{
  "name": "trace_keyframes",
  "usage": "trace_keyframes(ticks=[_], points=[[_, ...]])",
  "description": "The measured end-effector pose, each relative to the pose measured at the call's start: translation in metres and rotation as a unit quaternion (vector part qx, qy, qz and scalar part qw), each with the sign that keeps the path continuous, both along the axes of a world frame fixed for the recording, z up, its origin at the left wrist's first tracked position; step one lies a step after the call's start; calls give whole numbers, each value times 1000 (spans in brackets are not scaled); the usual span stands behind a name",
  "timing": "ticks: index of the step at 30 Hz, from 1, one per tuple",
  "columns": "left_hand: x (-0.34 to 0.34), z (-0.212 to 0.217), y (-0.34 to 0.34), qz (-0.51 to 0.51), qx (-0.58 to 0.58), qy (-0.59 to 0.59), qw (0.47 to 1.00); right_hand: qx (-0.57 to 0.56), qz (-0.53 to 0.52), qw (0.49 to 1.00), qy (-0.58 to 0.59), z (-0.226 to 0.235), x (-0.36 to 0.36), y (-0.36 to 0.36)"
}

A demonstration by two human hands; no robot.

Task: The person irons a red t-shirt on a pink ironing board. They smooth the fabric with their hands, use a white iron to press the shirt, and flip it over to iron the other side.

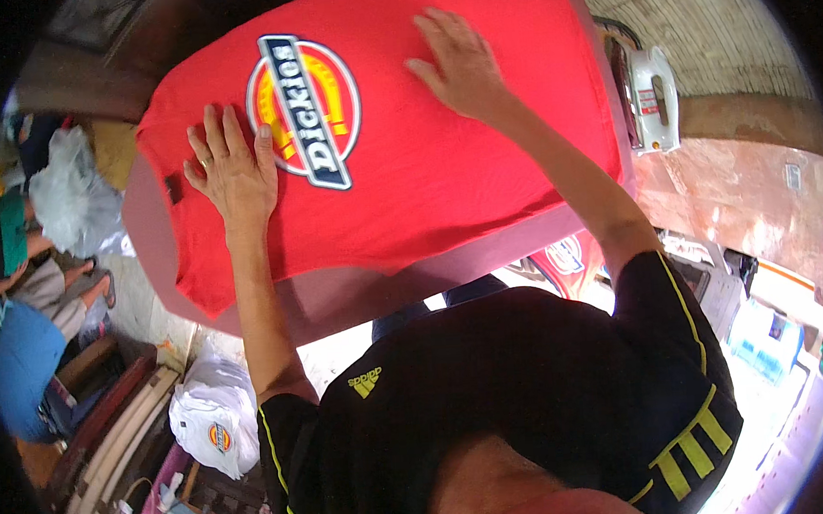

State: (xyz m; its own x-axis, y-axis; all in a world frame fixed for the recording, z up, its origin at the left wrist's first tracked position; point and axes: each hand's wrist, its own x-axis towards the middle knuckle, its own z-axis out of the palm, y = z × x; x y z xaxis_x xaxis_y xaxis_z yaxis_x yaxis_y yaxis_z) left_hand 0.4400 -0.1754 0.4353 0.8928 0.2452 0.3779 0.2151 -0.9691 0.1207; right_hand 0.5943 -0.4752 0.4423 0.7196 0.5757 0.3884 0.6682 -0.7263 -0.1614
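A red T-shirt [426, 182] with a round printed emblem [304, 112] lies spread over a padded maroon ironing board [339, 303]. Flat on the cloth, just left of the emblem, rests my left hand [233, 169], its fingers stretched out and a ring on one of them. My right hand [460, 66] is over the upper part of the shirt, right of the emblem, with fingers extended and nothing in them. Beyond the board's right end stands a white iron [650, 100], apart from both hands.
White folded shirts [213, 412] are piled at the lower left, near stacked wooden planks [114, 449]. Another red printed garment [568, 258] hangs below the board's near edge. At the far left are a clear plastic bag [78, 191] and a person [55, 294] on the floor.
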Motion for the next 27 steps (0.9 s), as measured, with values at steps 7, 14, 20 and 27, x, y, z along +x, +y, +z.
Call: trace_keyframes(ticks=[7, 14, 20, 27], points=[[58, -7, -44, -8, 15, 25, 1000, -12, 19, 1000, 12, -1, 67, 7], [57, 2, -43, -30, 23, 23, 999, -45, -157, 986, -37, 0, 176, -133], [58, 3, -41, -21, 14, 45, 999, -43, -175, 984, 11, 14, 98, -74], [58, 0, -39, -24, -7, 45, 999, -23, 21, 999, 15, -7, 31, -102]])
